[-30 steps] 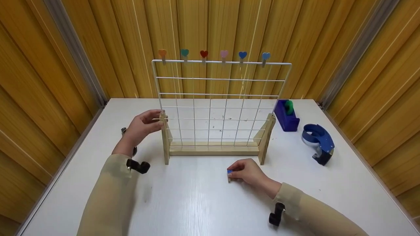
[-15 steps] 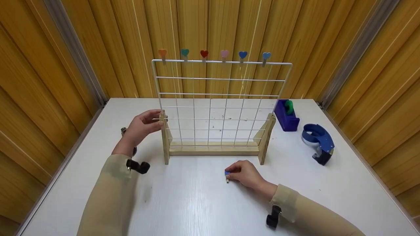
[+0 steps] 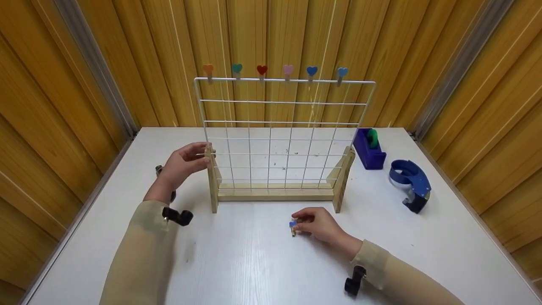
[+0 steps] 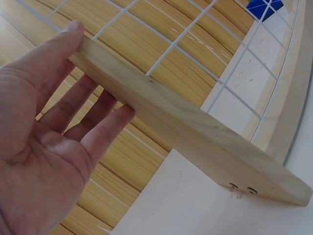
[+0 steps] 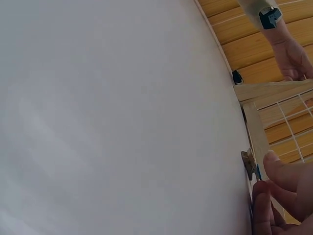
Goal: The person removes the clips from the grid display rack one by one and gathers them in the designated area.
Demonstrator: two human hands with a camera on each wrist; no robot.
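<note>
Clip (image 3: 292, 224), small, blue-topped with a wooden body — pinched between the thumb and fingertips of the right hand (image 3: 322, 224), low over the white tabletop (image 3: 237, 264), in front of the stand; whether it touches the surface cannot be told.

Wire grid (image 3: 279, 123), white, upright between two wooden posts joined by a wooden crossbar (image 3: 275, 195).

Left post (image 3: 213, 186), held near its top by the left hand (image 3: 180, 165), thumb on one side, fingertips against the other — the grip only as wide as the wood.

Heart-topped clips, six, spaced along the grid's top bar, left to right: orange (image 3: 208, 68), green (image 3: 237, 67), red (image 3: 262, 70), pink (image 3: 288, 69), blue (image 3: 311, 70), light blue (image 3: 342, 71).

Tape dispenser (image 3: 371, 154), purple, with green roll (image 3: 372, 137), just right of the stand.

Tape cutter (image 3: 417, 182), blue and black, nearer the viewer, further right.

Wall panels (image 3: 271, 34), wood-grained, behind the table.
</note>
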